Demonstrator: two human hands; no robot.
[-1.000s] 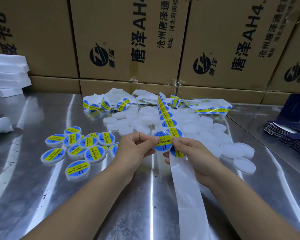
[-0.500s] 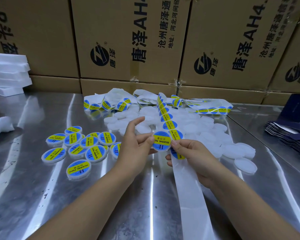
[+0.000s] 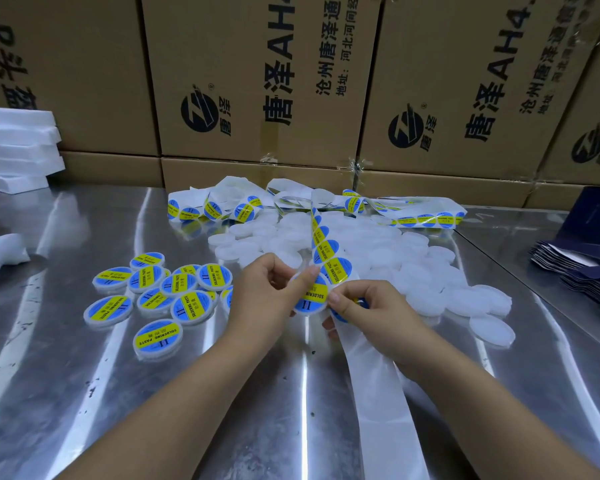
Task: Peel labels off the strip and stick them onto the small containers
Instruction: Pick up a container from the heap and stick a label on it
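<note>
- Above the steel table [image 3: 84, 393], head view: left hand [image 3: 267, 296] grips a container [image 3: 309, 299]; right hand [image 3: 371, 313], pinching the label strip [image 3: 326, 247], thumbs its label down.
- Left of that container lie roughly a dozen labelled containers [image 3: 160, 296]; behind it, many bare containers [image 3: 413, 271] remain, so the job looks under halfway.

Roughly eleven labelled containers [image 3: 157, 336], one held container [image 3: 309, 299], one held strip [image 3: 371, 375], and blank containers [image 3: 426, 268] beyond counting.
</note>
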